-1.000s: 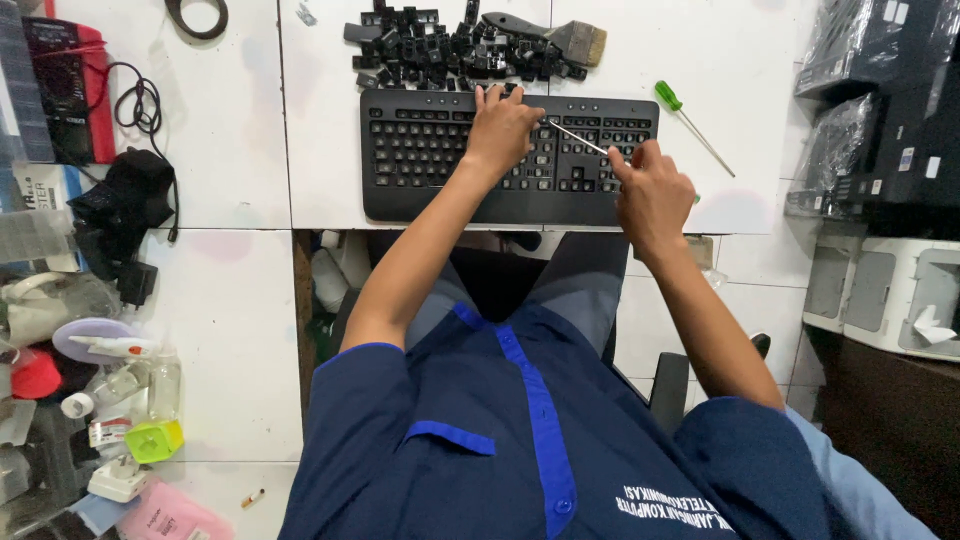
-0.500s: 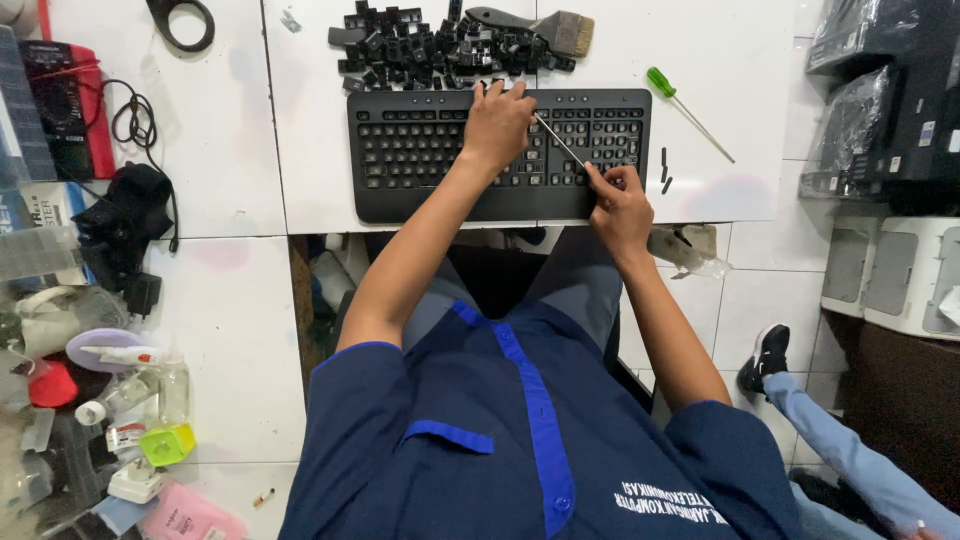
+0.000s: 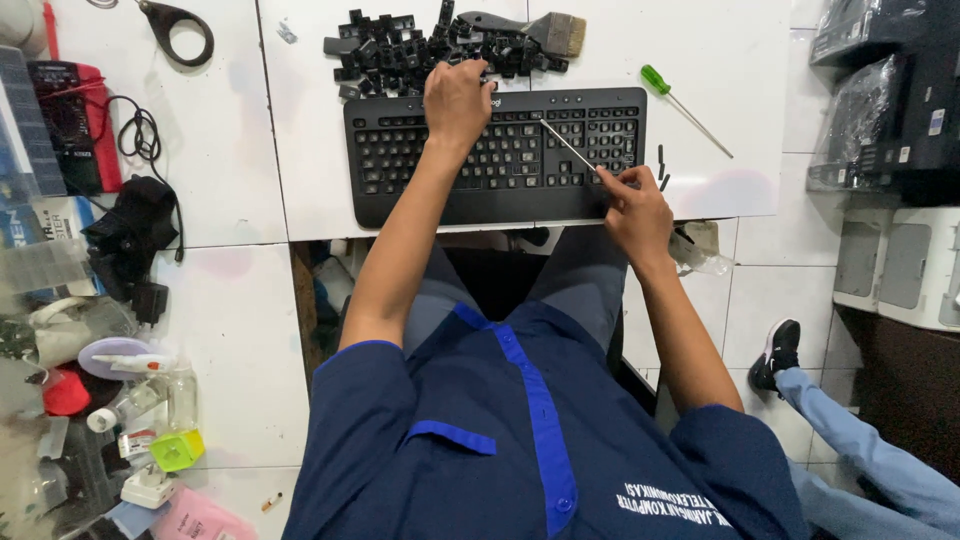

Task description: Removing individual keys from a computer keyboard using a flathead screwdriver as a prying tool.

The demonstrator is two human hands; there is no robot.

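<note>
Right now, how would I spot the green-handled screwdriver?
Find the black keyboard on the white table. Just beyond its upper right corner lies the green-handled screwdriver, untouched. Unlike the thin metal tool in the right hand, it has a bright green grip.

A person seen from above is wearing a dark navy, short-sleeved work shirt (image 3: 520,450) with a brighter blue button placket (image 3: 535,400) running down the front middle. A matching bright blue strip is edging the flap of a chest pocket (image 3: 450,437) on the left of the scene. Small white stitched lettering (image 3: 680,500) is showing on the chest at the near right. Both forearms are showing bare below the short sleeves. Grey-blue trousers (image 3: 575,275) are covering the legs farther off.
</note>
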